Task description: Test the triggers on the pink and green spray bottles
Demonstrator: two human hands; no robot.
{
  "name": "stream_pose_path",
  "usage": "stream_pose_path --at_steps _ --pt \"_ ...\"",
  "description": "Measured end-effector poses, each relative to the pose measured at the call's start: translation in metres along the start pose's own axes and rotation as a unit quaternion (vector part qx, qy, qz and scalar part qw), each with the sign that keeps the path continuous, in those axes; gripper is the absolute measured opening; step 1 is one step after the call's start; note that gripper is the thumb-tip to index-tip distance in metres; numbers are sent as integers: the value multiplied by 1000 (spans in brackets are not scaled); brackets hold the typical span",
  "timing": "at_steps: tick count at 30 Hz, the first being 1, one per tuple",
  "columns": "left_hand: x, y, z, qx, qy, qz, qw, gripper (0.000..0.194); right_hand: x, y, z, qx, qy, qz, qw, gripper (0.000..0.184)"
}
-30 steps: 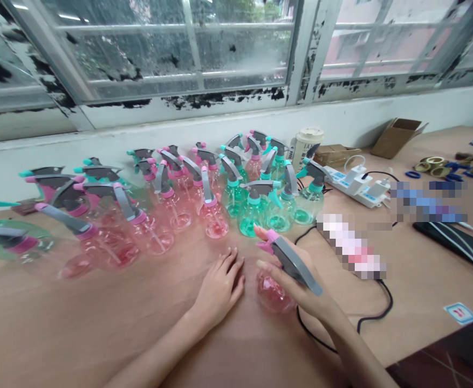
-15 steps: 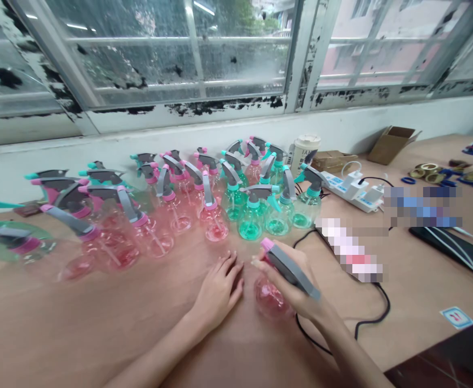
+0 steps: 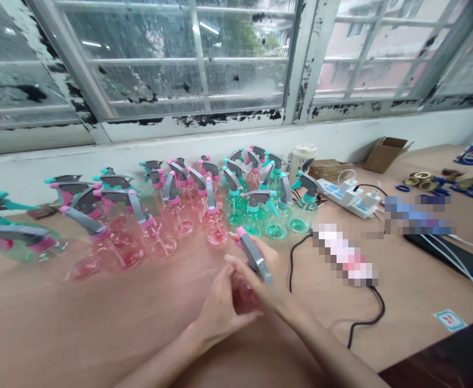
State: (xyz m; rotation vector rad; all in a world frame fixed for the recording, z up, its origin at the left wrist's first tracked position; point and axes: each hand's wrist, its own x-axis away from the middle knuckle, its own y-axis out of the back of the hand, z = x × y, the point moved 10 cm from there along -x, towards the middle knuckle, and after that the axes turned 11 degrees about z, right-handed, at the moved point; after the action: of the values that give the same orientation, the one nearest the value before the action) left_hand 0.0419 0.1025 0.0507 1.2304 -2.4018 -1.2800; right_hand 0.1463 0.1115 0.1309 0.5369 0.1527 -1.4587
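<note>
A clear pink spray bottle [image 3: 243,295] with a grey and pink trigger head stands upright at the front middle of the table. My right hand [image 3: 269,269] is closed around it just below the head, its thumb and fingers at the neck. Against the left and front of the bottle's round body curls my left hand [image 3: 219,304], thumb toward me. Both hands hide much of the body. Just beyond them is another pink spray bottle [image 3: 217,229], and a green spray bottle [image 3: 276,226] stands behind my right hand.
Several pink and green spray bottles line the table's back and left, including a pink one [image 3: 157,242]. To the right lie a power strip [image 3: 347,196], a black cable [image 3: 290,264] and rolls of tape [image 3: 422,180]. A paper cup [image 3: 301,160] and a cardboard box [image 3: 385,155] stand behind.
My right hand has moved left with the spray bottle. My left hand, flat on the table before, has come to the bottle's body and curled around it. The camera view has shifted slightly.
</note>
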Motion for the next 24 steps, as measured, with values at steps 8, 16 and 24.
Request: stream_pose_path --at_steps 8,16,24 --pt "20 42 27 -33 79 -56 995 47 -32 -39 14 12 71 2 997 63" --pt "52 108 78 -114 221 -150 957 62 -26 -12 9 111 62 54 990 72" --pt "43 121 86 -33 304 -171 937 81 -40 81 45 85 35 45 995 20"
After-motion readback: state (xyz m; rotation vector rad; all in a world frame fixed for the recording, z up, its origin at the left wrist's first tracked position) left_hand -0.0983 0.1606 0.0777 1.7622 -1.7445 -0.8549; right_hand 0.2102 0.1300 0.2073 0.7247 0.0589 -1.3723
